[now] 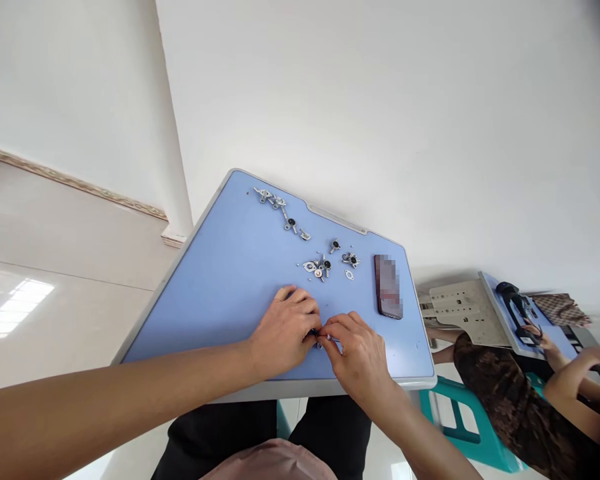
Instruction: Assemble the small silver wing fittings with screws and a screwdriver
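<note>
My left hand [286, 331] and my right hand [359, 350] meet near the front edge of the blue desk [205, 280]. Between their fingertips is a small metal part [320, 345], mostly hidden by the fingers. The left fingers curl around its dark end, while the right thumb and forefinger pinch at its other side. Beyond the hands lie similar metal fittings with black round centres, among them one fitting [327, 265] beside a flat oval plate [309, 266]. Another oval plate [349, 274] rests by a fitting with several prongs [351, 260].
More metal parts [277, 202] form a line toward the desk's far left corner. A phone [389, 287] lies at the right, its screen blurred. Further right, a seated person [500, 380] is at another desk [500, 300], near a teal stool [467, 427]. A white wall [380, 120] borders the far edge.
</note>
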### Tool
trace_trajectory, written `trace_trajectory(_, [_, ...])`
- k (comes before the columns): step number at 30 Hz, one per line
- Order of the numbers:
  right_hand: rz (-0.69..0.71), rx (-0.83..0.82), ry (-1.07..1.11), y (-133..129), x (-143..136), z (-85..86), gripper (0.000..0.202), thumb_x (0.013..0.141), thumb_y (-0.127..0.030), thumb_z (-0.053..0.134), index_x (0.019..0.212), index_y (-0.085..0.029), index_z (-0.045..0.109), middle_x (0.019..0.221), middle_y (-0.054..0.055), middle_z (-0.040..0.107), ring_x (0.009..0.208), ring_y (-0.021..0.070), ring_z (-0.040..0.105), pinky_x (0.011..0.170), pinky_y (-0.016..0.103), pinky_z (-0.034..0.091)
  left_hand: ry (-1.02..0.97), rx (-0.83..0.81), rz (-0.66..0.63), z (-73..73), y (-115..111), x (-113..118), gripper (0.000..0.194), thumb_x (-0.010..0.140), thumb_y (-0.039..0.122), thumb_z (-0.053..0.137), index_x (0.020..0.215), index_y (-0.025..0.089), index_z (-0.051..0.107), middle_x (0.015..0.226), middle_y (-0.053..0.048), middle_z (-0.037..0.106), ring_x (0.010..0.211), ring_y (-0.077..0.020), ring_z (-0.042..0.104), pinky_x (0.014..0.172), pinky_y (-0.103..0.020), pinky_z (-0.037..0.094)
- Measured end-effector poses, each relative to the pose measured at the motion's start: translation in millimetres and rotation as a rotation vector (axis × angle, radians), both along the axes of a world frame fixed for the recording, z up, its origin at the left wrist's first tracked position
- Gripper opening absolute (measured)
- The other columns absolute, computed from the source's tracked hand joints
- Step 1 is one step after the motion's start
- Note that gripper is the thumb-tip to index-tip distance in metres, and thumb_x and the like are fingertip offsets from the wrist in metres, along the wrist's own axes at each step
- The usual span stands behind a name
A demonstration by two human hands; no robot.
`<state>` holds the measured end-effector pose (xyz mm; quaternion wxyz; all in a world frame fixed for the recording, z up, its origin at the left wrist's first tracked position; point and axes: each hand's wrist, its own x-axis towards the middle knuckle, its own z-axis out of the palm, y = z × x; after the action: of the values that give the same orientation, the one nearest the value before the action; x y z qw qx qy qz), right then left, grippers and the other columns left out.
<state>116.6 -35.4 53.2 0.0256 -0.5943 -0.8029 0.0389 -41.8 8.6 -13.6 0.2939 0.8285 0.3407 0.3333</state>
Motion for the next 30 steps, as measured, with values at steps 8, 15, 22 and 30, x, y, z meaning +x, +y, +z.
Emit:
trace_trajectory(8, [-0.147,0.053,0.197,-10,25,0.0,0.010,0.090,-0.023,0.062,0.094,-0.024,0.071,0.099,0.002,0.071,0.091,0.0185,0.062,0.071,0.028,0.043,0.040,-0.030,-0.008,1.8,-1,0,0.011,0.078,0.014,0.071,0.085,0.023,0.069,0.089,0.000,0.068,0.098,-0.0206,0.055,0.099,-0.045,0.033])
trace_trajectory(15, [-0.308,-0.209,0.132,-19,24,-7.2,0.020,0.091,-0.026,0.057,0.105,-0.025,0.070,0.097,0.001,0.074,0.081,0.0183,0.066,0.067,0.028,0.041,0.176,0.063,0.088,22.8,-6,-17,0.035,0.081,0.018,0.068,0.114,0.021,0.060,0.112,-0.005,0.066,0.109,-0.0257,0.052,0.089,-0.042,0.038])
trace_trajectory(22, [-0.188,-0.321,0.224,-38,12,-8.3,0.022,0.092,-0.023,0.052,0.093,-0.026,0.074,0.083,-0.001,0.075,0.073,0.0162,0.068,0.061,0.026,0.037,0.310,0.057,0.233,33.8,-62,-24,0.015,0.084,0.024,0.065,0.098,0.022,0.061,0.083,-0.001,0.068,0.082,-0.0233,0.057,0.075,-0.039,0.038])
trace_trajectory(30, [-0.175,-0.250,0.316,-36,42,-11.3,0.021,0.090,-0.025,0.055,0.102,-0.027,0.073,0.089,-0.001,0.076,0.077,0.0173,0.069,0.066,0.027,0.042,0.327,0.019,0.398,22.5,-64,14,0.043,0.076,0.028,0.075,0.113,0.019,0.055,0.099,-0.005,0.069,0.096,-0.0277,0.058,0.085,-0.045,0.038])
